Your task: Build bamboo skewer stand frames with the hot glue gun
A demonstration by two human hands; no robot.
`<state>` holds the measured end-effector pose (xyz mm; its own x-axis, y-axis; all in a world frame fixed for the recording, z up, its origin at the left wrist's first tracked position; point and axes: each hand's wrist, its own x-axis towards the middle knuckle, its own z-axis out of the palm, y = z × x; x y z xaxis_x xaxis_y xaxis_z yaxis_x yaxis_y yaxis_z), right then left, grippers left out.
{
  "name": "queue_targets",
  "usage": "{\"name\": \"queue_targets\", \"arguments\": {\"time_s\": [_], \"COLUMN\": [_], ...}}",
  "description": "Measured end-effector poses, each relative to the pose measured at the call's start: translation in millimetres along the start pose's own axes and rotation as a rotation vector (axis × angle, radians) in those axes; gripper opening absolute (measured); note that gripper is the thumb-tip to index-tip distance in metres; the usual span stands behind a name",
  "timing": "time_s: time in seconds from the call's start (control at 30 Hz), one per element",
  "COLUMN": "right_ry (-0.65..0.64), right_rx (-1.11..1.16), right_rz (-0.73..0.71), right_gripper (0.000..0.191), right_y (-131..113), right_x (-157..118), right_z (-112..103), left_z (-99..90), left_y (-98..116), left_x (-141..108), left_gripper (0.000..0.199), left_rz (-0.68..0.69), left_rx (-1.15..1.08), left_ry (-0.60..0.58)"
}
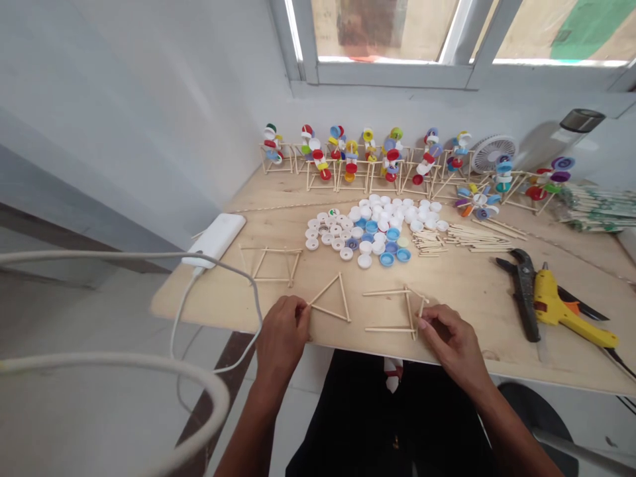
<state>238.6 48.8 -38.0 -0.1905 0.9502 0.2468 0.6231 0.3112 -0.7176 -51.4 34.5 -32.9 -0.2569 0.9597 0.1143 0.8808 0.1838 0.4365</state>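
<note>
Far left, white cable (pixel 218 265) loops off the edge of the plywood surface (pixel 472 291) from a white power bank (pixel 214 238); beside it a flat stick frame (pixel 271 266) lies untouched. Left hand (pixel 282 336) sits at the near edge w/ fingertips pinched on the corner of the stick triangle (pixel 332 299), grip closed on that joint; triangle lies flat, apex pointing away. Right hand (pixel 453 341) rests just beside the square stick frame (pixel 395 310), fingertips touching its right upright near the bottom corner; whether grip actually clamps the stick or only steadies it, can't tell.

Judgement: to do this well, hold each piece at a joint, not mid-stick, keep both flat on the surface, press lightly so thin sticks don't bow or pop their glue.

Behind the frames, a heap of bottle caps (pixel 377 228), mostly white, some blue; right of it loose cut sticks (pixel 464 238). Along the back wall a row of finished cap-and-stick models (pixel 358 159), a small fan (pixel 493 152) near them. Far right: black pliers (pixel 524 291) and yellow glue gun (pixel 561 308), well apart from the hands; bundled sticks (pixel 601 209) at the edge.

In the way: cable hangs near left forearm; could snag. Frames sit near the surface's front edge; a nudge might tip them off.
</note>
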Motion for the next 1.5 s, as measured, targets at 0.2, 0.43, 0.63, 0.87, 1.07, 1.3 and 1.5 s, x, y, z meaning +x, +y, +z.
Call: {"name": "queue_targets", "arguments": {"time_s": [0.2, 0.43, 0.63, 0.87, 1.07, 1.3, 1.5], "right_ry": [-0.001, 0.003, 0.005, 0.000, -0.009, 0.020, 0.006], "right_rx": [0.003, 0.020, 0.034, 0.053, 0.065, 0.090, 0.106], "right_rz": [-0.006, -0.013, 0.002, 0.035, 0.050, 0.102, 0.116], "right_gripper": [0.016, 0.014, 0.014, 0.015, 0.016, 0.018, 0.020], "right_y": [-0.5, -2.2, -3.7, -3.5, -0.5, -5.6, -15.9], "right_x": [0.6, 1.4, 1.1, 1.0, 0.4, 1.4, 9.0], "right_z": [0.8, 3.2, 4.5, 4.7, 5.1, 3.8, -3.6], "left_z": [-7.2, -3.4, 4.8, 4.0, 4.9, 9.2, 7.7], "left_y": [1.3, -1.4, 0.4, 12.4, 19.3, 22.7, 29.1], "left_x": [-4.8, -8.4, -7.5, -9.0, -10.6, -12.5, -12.3], "left_gripper": [0.019, 0.022, 0.024, 0.023, 0.031, 0.034, 0.030], "left_rz": [-0.102, -0.234, -0.377, -0.447, -0.465, -0.447, -0.448], "left_rx": [-0.219, -0.559, -0.912, -1.105, -1.175, -1.171, -1.218], "left_ry": [-0.001, 0.023, -0.015, 0.001, 0.022, 0.008, 0.001]}}
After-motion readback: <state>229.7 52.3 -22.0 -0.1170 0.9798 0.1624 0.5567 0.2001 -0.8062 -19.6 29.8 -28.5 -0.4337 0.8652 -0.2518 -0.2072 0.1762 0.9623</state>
